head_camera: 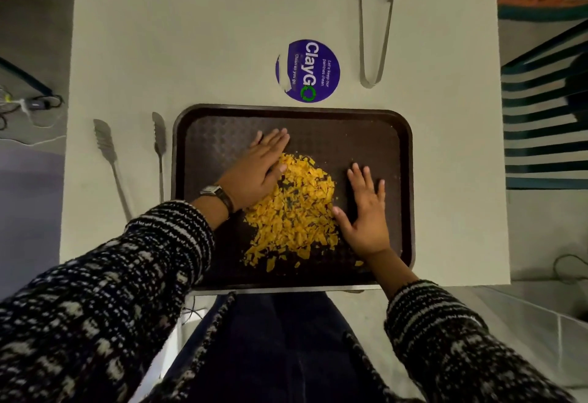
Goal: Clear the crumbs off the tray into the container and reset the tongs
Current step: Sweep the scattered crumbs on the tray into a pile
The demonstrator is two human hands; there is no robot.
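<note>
A dark brown tray point(206, 135) lies at the near edge of a white table point(191, 37). A heap of yellow crumbs point(296, 208) sits in its middle. My left hand point(257, 170) lies flat on the tray with fingers spread, touching the heap's upper left side. My right hand point(366, 208) lies flat against the heap's right side, thumb at the crumbs. Neither hand holds anything. One pair of metal tongs point(374, 24) lies on the table beyond the tray at the right. A second pair of tongs point(133, 161) lies left of the tray. No container is in view.
A round purple sticker point(308, 70) is stuck to the table just beyond the tray. A chair with striped slats point(541, 122) stands to the right of the table. Cables point(28, 107) lie on the floor at the left. My lap is below the tray's near edge.
</note>
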